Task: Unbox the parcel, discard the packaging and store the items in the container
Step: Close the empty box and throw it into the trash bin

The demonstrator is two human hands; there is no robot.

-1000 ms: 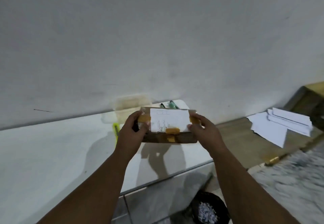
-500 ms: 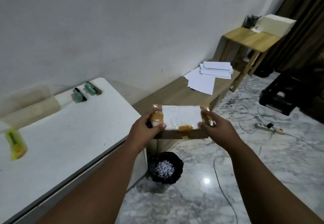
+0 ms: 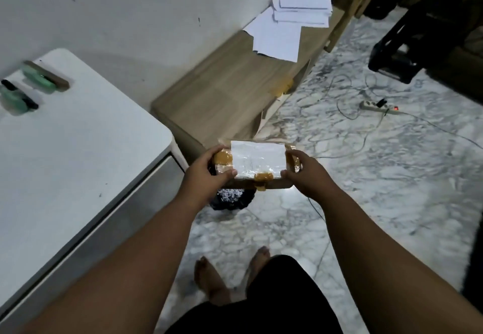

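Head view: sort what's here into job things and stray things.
Job: parcel, held by left hand and right hand; bin below it.
Stray: papers, bench, power strip, green markers, table.

Between the hands, the parcel (image 3: 257, 163) is brown cardboard with a white label and tan tape patches. Directly below it, the bin (image 3: 231, 199) is black with white shreds inside. Left of the left hand (image 3: 206, 177), the worktop (image 3: 78, 150) is plain white, carrying mint-green markers (image 3: 39, 79). Beyond the hands, the low shelf (image 3: 222, 93) is pale wood-grain with white papers (image 3: 285, 28). Under the right hand (image 3: 305, 174), the floor (image 3: 392, 190) is white marble veined grey.
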